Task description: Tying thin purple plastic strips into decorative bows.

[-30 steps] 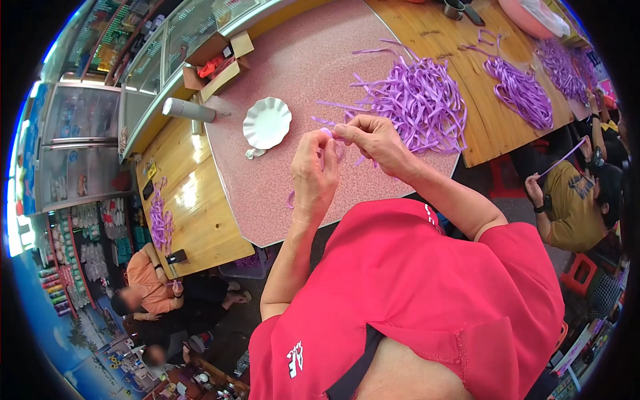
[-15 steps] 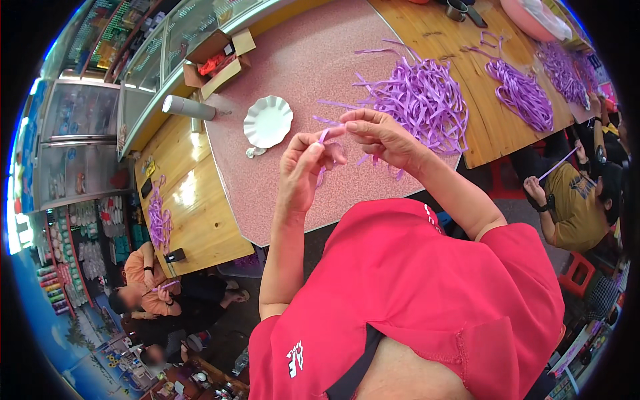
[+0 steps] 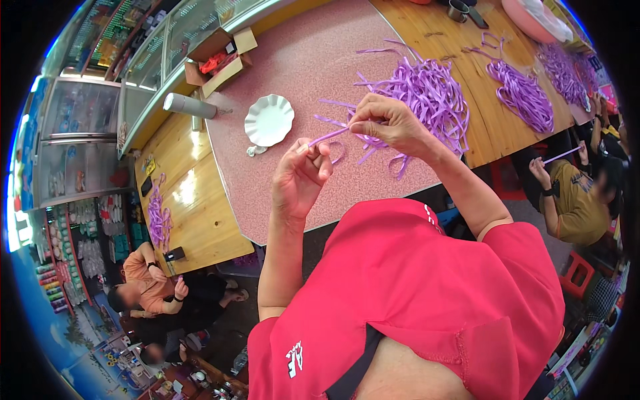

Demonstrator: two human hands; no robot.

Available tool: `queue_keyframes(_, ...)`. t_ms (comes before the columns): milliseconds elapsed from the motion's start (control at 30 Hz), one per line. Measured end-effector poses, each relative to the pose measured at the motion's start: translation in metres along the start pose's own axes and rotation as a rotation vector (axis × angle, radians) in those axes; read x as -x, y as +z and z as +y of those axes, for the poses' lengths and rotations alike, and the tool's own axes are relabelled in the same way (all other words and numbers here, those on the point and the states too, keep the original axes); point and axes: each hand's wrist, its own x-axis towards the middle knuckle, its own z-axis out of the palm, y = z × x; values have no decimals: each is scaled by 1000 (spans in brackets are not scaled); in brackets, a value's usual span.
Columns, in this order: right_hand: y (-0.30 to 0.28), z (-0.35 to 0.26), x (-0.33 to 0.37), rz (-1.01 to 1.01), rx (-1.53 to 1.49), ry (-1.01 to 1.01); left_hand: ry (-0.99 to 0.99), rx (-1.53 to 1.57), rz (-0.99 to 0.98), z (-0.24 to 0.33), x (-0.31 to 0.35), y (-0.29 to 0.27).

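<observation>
A narrow purple ribbon (image 3: 329,136) is stretched between my two hands above the pink speckled table. My left hand (image 3: 300,175) pinches one end of it between thumb and fingertips. Farther right and a little higher, my right hand (image 3: 388,125) grips the ribbon with thumb and forefinger. A loop of ribbon hangs beside the left fingers. Just past my right hand lies a large tangled heap of purple ribbons (image 3: 433,100), with a few loose ends reaching toward my fingers.
A white scalloped plate (image 3: 269,120) lies on the pink table (image 3: 293,57), near a grey cylinder (image 3: 189,105) and an opened cardboard box (image 3: 223,63). More purple ribbons (image 3: 523,97) rest on the wooden table at right. People sit at left (image 3: 150,280) and right (image 3: 580,200).
My hands have moved apart, the left one slightly down and left, the right one slightly right. The ribbon between them is now drawn out straight.
</observation>
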Motion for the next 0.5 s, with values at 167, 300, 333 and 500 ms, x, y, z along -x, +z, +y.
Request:
queue_keyframes(167, -1, -9, 3, -93, -343, 386, 78, -164, 9, -1, 5, 8)
queue_keyframes(300, 15, 1, 12, -203, -925, 657, 302, -225, 111, -24, -4, 21)
queue_keyframes(333, 24, 1, 15, -165, -1019, 736, 346, -359, 166, -28, -5, 23)
queue_keyframes(500, 35, 9, 25, 3, -901, 820, 573, -1576, 276, -30, -7, 13)
